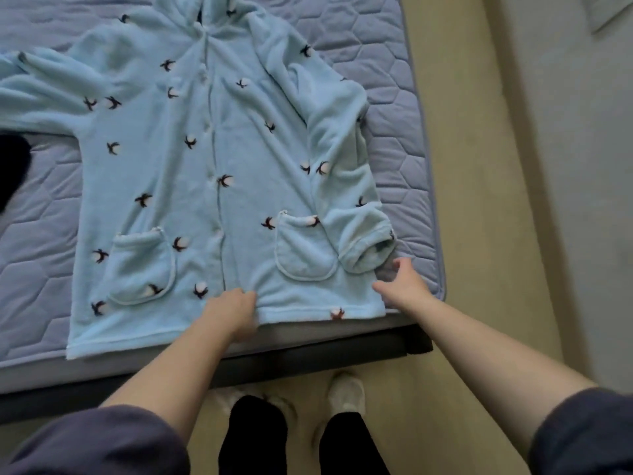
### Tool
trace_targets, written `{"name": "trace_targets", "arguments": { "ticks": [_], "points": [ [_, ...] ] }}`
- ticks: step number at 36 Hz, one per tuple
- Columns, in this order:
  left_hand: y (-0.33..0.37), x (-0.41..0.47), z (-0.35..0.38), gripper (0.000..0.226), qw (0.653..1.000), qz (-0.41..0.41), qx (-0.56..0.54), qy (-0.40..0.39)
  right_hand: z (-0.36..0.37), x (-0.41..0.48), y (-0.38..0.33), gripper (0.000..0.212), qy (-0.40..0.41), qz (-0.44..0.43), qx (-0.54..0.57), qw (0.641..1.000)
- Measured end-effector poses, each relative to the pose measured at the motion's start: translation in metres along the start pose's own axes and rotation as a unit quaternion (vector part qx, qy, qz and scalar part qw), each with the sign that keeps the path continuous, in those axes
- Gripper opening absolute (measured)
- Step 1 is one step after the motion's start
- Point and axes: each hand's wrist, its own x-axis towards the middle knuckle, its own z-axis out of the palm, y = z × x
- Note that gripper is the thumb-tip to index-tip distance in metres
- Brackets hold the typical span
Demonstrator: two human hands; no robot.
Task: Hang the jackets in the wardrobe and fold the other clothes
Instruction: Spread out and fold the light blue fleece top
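A light blue fleece top [205,159] with small dark and white flower prints, two front pockets and a button front lies flat, face up, on the bed. Its left sleeve stretches out to the left; its right sleeve is folded down along the body, cuff near the right pocket. My left hand [234,311] pinches the bottom hem near the middle front. My right hand [402,282] is at the hem's right corner just below the cuff, fingers spread and touching the fabric.
The bed has a lilac quilted mattress cover [387,108] with its front edge and dark frame [308,358] just before my legs. A dark garment [12,166] lies at the left edge. Beige floor [472,200] runs along the bed's right side.
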Motion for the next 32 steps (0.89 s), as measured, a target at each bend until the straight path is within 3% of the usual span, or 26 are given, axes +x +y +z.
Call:
{"name": "trace_targets", "arguments": {
  "ticks": [4,9,14,18,25,30,32],
  "points": [
    [0.007,-0.008,-0.038,0.036,0.988,-0.002,-0.153,0.031,-0.039,0.001,-0.038,0.068,0.02,-0.034,-0.039,0.998],
    [0.005,-0.004,-0.087,0.033,0.962,-0.005,-0.271,0.045,-0.056,0.019,-0.095,0.071,0.013,-0.064,-0.036,0.997],
    [0.009,0.018,-0.115,0.032,0.945,-0.025,-0.324,0.039,-0.044,0.061,-0.146,0.085,-0.01,-0.054,0.007,0.998],
    [0.021,0.041,-0.126,0.031,0.945,-0.048,-0.322,0.03,-0.038,0.101,-0.178,0.098,-0.02,0.002,0.104,0.994],
    [0.058,0.074,-0.148,0.023,0.913,-0.138,-0.383,0.035,-0.099,0.145,-0.187,0.03,-0.087,-0.06,-0.013,0.994],
    [0.09,0.073,-0.193,0.023,0.927,-0.098,-0.363,0.01,-0.214,0.165,-0.186,0.035,-0.057,0.023,0.117,0.991],
    [0.096,0.074,-0.218,0.025,0.929,-0.083,-0.359,0.018,-0.258,0.176,-0.192,0.033,-0.017,0.025,0.098,0.995]
  ]
}}
